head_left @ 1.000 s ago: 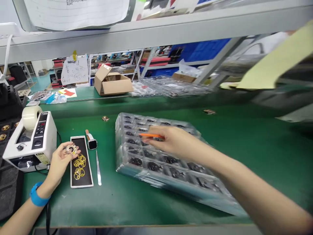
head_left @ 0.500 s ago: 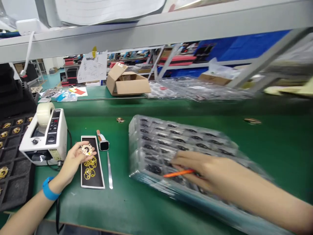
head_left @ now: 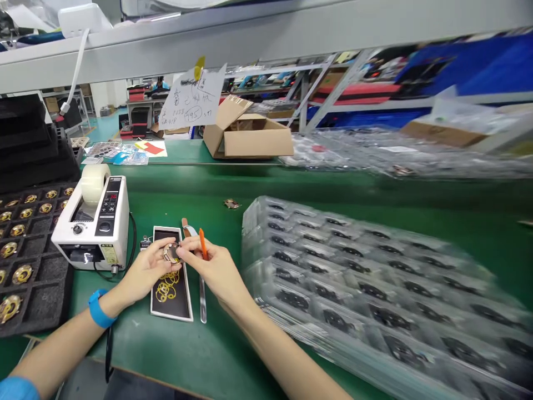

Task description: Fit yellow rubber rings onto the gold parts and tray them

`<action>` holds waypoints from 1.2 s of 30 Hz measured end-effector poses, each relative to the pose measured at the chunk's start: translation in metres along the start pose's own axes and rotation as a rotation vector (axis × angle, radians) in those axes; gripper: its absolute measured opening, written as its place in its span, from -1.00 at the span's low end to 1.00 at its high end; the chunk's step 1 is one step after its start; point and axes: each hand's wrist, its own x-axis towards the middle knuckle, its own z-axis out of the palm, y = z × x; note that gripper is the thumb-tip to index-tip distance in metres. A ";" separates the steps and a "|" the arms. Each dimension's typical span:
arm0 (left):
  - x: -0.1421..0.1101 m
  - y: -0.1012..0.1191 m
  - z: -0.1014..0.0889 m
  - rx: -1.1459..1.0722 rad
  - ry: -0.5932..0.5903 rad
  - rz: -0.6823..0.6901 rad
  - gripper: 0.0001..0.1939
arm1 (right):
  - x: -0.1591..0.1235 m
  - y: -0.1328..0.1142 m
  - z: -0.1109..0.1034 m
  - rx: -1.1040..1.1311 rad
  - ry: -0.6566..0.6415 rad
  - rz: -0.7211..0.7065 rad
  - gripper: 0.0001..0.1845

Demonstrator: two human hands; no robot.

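My left hand, fingers closed, pinches a small round gold-coloured metal part above a white-rimmed box. My right hand has come up to that part, thumb and fingertips against its right side. Upright between the right fingers is an orange pen-like stick. Something dark shows at the right fingertips on the round part; I cannot make out whether it is a separate piece. Yellow rings lie in the box below. Beside the box are metal tweezers and a watch strap, partly hidden by my right hand.
Stacked clear plastic trays of black parts fill the right side. A white tape dispenser stands left, next to a black foam tray of gold parts. Another metal part lies behind. A cardboard box sits on the back ledge.
My right hand has moved left from the clear trays to the round part in my left hand, still with the orange stick. The view has swung to the right.
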 end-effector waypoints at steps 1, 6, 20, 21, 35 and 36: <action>0.000 0.000 0.000 -0.001 -0.006 0.002 -0.54 | -0.001 0.002 0.000 0.010 0.004 0.005 -0.78; -0.001 0.001 0.003 0.009 -0.006 0.011 -0.57 | -0.008 0.003 0.000 0.063 0.047 0.014 -0.81; -0.002 0.000 0.009 0.002 0.010 0.020 -0.54 | -0.015 -0.003 0.013 -0.048 0.210 -0.107 -0.83; -0.002 0.000 0.010 0.002 0.013 0.022 -0.54 | -0.016 -0.004 0.014 -0.051 0.206 -0.108 -0.83; -0.003 -0.001 0.015 0.041 0.063 0.059 -0.58 | -0.020 -0.003 0.021 -0.180 0.237 -0.163 -0.84; -0.002 -0.002 0.016 0.048 0.068 0.067 -0.58 | -0.020 -0.003 0.021 -0.189 0.240 -0.174 -0.85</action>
